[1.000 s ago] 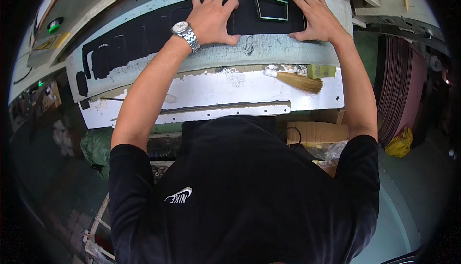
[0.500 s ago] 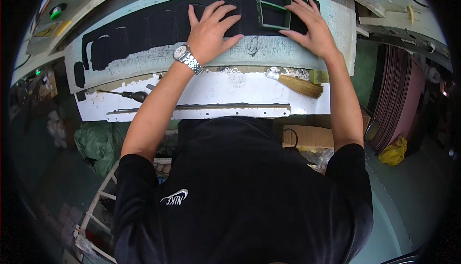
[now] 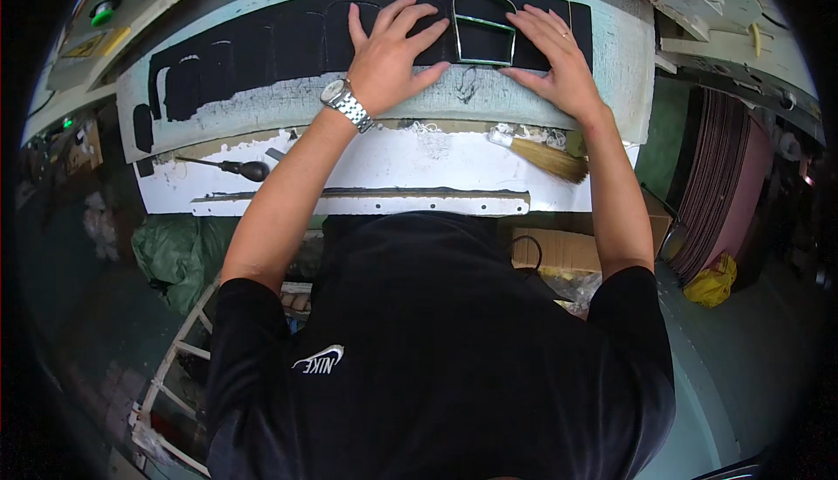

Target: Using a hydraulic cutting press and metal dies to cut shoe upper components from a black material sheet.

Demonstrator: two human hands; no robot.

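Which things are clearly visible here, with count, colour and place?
white ledge: 1, white, centre
board: 1, pale green, beyond the white ledge
black strip: 1, black, on the board
shaped frame: 1, dark green, on the black strip
brush: 1, tan, white ledge, right
pointed tool: 1, dark, white ledge, left
stacked sheets: uncountable, brownish, right
yellow bag: 1, yellow, right
green bag: 1, green, left
rack: 1, white, lower left
button: 1, green, upper left
cardboard box: 1+, brown, right of centre
watch: 1, silver, left wrist
shirt: 1, black, lower middle
left hand: 1, bare, on the black strip
right hand: 1, bare, beside the shaped frame
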